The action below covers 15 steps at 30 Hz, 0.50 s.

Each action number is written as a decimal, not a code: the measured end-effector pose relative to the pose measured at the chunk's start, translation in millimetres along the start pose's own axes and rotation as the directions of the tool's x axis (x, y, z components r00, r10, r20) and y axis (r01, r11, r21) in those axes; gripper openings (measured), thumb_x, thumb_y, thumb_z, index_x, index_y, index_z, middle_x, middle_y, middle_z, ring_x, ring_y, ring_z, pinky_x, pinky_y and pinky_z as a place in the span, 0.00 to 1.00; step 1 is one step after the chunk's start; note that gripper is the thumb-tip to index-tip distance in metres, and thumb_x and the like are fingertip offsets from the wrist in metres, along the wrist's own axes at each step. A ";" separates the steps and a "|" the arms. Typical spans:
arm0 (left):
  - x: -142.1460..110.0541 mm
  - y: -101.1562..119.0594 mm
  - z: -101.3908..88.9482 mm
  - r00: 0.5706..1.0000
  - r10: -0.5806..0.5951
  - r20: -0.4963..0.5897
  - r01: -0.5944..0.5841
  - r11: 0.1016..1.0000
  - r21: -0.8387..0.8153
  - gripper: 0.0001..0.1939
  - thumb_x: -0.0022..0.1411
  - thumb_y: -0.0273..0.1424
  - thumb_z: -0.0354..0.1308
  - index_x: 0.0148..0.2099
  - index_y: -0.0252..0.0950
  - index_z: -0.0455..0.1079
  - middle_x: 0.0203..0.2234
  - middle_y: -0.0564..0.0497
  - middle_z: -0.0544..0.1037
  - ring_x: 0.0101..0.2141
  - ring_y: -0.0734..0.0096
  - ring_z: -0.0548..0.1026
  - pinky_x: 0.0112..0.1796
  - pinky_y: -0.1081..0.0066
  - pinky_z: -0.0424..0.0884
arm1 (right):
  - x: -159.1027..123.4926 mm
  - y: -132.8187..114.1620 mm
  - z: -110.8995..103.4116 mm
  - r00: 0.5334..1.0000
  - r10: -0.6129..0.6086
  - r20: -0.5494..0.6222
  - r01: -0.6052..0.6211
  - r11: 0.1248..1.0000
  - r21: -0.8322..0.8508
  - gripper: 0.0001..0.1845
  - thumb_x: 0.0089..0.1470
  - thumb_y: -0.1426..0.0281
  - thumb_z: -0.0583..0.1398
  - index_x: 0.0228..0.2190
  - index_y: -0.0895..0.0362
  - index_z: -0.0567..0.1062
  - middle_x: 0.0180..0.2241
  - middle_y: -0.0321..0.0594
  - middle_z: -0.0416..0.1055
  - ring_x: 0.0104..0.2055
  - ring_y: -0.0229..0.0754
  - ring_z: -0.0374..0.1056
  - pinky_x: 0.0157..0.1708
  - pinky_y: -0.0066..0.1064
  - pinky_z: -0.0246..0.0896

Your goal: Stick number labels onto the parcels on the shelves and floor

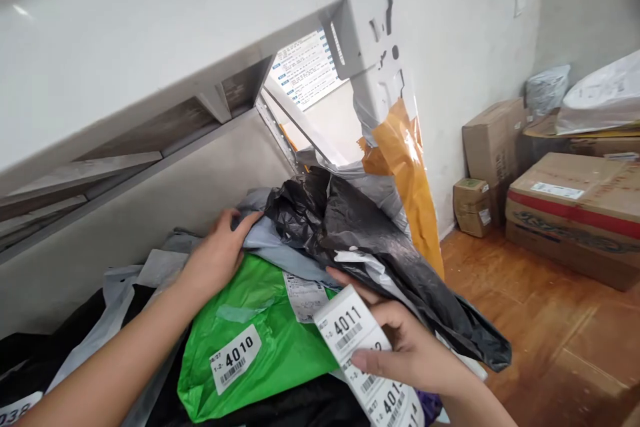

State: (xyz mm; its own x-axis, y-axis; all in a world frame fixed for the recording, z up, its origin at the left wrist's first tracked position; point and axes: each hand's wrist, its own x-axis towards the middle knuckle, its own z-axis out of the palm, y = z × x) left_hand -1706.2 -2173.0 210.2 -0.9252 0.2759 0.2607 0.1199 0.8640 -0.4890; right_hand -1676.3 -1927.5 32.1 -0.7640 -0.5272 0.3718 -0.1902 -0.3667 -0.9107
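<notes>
My left hand (217, 253) grips the edge of a grey plastic mailer bag (273, 243) lying among parcels on a shelf. On top of it lies a black plastic parcel (370, 240). My right hand (405, 347) pinches a strip of white number labels (367, 357); the top label reads 4011. Below the grey bag lies a green parcel (270, 333) with a white label reading 4010 (235, 357).
A white metal shelf (150, 47) and its upright post (373, 27) hang over the parcels. A yellow-brown envelope (410, 173) leans by the post. Cardboard boxes (575, 213) are stacked on the wooden floor (540, 327) at right. More dark and grey bags lie at lower left.
</notes>
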 end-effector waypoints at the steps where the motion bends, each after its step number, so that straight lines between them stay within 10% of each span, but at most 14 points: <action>1: -3.9 1.6 -1.0 0.998 -0.003 0.063 0.004 1.000 -0.027 0.28 0.57 0.19 0.45 0.59 0.41 0.61 0.45 0.44 0.69 0.42 0.60 0.72 0.42 0.63 0.70 | -0.2 0.1 -1.2 0.999 -0.015 -0.052 0.017 0.999 0.043 0.10 0.44 0.61 0.67 0.29 0.53 0.81 0.63 0.43 0.56 0.65 0.56 0.49 0.62 0.48 0.42; 5: -37.9 20.5 -17.3 0.960 0.177 0.216 -0.187 0.982 0.029 0.23 0.60 0.18 0.42 0.50 0.38 0.70 0.32 0.48 0.70 0.32 0.63 0.71 0.34 0.64 0.69 | -1.0 1.4 -5.3 0.983 -0.027 -0.179 0.043 0.995 0.086 0.12 0.43 0.59 0.68 0.29 0.54 0.80 0.52 0.49 0.71 0.53 0.57 0.66 0.51 0.45 0.60; 9: -85.0 29.2 -23.7 0.920 0.392 0.025 -0.392 0.919 0.032 0.21 0.57 0.17 0.47 0.49 0.36 0.71 0.29 0.48 0.69 0.34 0.61 0.68 0.35 0.62 0.67 | 4.8 -5.8 5.9 0.986 0.060 -0.153 -0.020 0.968 0.251 0.20 0.38 0.65 0.71 0.36 0.51 0.77 0.31 0.37 0.77 0.28 0.39 0.70 0.27 0.27 0.64; 15: -105.8 6.6 -17.6 0.906 0.424 -0.007 -0.354 0.748 -0.562 0.21 0.49 0.19 0.49 0.45 0.40 0.72 0.33 0.50 0.67 0.36 0.66 0.67 0.36 0.68 0.64 | 35.3 -35.3 71.3 1.000 -0.002 -0.013 0.006 0.948 0.319 0.17 0.42 0.60 0.69 0.32 0.57 0.76 0.25 0.35 0.74 0.28 0.36 0.68 0.29 0.26 0.61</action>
State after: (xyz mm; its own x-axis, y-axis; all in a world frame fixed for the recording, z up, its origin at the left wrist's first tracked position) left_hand -1601.2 -2189.0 194.0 -0.7848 0.6188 0.0345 0.6194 0.7850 0.0101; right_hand -1652.6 -1987.7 90.2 -0.7716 -0.5165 0.3713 0.0119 -0.5954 -0.8033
